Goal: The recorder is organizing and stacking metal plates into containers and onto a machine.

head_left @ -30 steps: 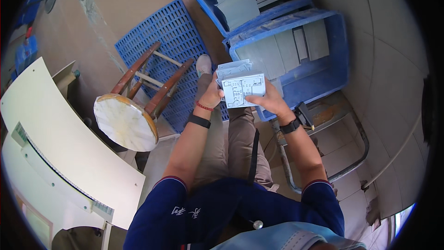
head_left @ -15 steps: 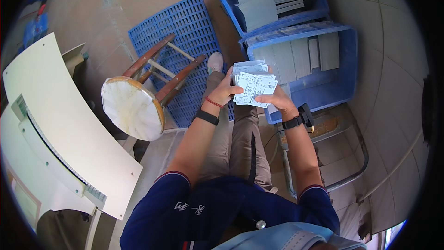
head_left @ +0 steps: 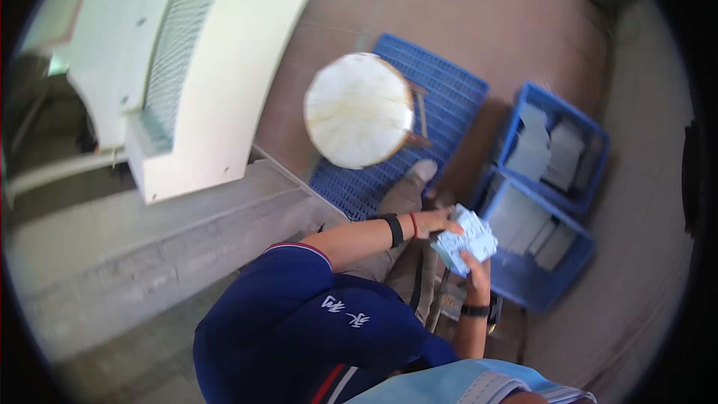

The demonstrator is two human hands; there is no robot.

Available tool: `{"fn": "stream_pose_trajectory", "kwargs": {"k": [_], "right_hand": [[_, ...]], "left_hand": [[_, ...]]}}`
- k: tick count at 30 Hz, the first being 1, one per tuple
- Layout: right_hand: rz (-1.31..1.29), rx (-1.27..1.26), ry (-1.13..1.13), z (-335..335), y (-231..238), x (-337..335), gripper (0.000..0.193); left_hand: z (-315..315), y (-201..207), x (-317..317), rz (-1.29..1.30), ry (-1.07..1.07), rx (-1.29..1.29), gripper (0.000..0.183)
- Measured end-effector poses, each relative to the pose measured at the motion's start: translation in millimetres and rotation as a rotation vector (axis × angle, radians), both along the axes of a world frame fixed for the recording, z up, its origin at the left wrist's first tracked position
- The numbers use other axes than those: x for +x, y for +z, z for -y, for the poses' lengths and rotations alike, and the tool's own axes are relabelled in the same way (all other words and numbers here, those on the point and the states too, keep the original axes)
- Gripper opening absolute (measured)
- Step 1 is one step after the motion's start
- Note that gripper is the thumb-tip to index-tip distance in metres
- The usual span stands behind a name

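Note:
I hold a stack of white circuit boards (head_left: 470,242) with dark printed patterns, in front of my legs. My left hand (head_left: 434,221) is closed on the stack's left side, thumb over the top. At the near edge, my right hand (head_left: 477,275) grips it too, its thumb also on top. The boards are slightly fanned and uneven at the edges. Motion blur softens the print. Just beyond my right hand stands a blue plastic crate (head_left: 572,269) with rows of pale stacked boards along its far side.
A second blue crate (head_left: 596,161), also holding stacks, adjoins the first at its far side. A round stool (head_left: 359,110) with a pale covered seat stands on a blue slotted mat (head_left: 449,78). At left is a large white machine panel (head_left: 232,67) above a grey ledge (head_left: 187,232).
My view has swung left, so the machine fills more of the left and the crates sit lower right. Both hands still hold the stack, which appears farther right and lower.

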State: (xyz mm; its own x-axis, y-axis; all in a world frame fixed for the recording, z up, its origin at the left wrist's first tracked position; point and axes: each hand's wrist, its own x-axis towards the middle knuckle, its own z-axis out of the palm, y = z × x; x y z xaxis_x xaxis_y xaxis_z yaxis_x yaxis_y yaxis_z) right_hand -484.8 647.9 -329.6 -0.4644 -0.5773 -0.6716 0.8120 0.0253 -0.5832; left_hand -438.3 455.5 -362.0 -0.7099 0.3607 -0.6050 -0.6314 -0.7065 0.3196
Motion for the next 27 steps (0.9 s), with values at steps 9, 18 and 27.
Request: {"fn": "stream_pose_trajectory", "kwargs": {"k": [9, 18, 27], "right_hand": [[-0.072, -0.017, 0.225, 80.2, 142.4, 16.0, 0.07], [-0.427, -0.23, 0.65, 317.9, 296.4, 103.6, 0.078], [-0.462, -0.824, 1.045, 590.8, 401.9, 291.5, 0.112]], "left_hand": [[54.6, 130.9, 66.3, -0.175, 0.284, 0.033, 0.062], [241.7, 306.4, 211.8, -0.554, 0.755, -0.479, 0.088], [440.7, 435.9, 442.4, -0.586, 1.0, -1.292, 0.108]]}}
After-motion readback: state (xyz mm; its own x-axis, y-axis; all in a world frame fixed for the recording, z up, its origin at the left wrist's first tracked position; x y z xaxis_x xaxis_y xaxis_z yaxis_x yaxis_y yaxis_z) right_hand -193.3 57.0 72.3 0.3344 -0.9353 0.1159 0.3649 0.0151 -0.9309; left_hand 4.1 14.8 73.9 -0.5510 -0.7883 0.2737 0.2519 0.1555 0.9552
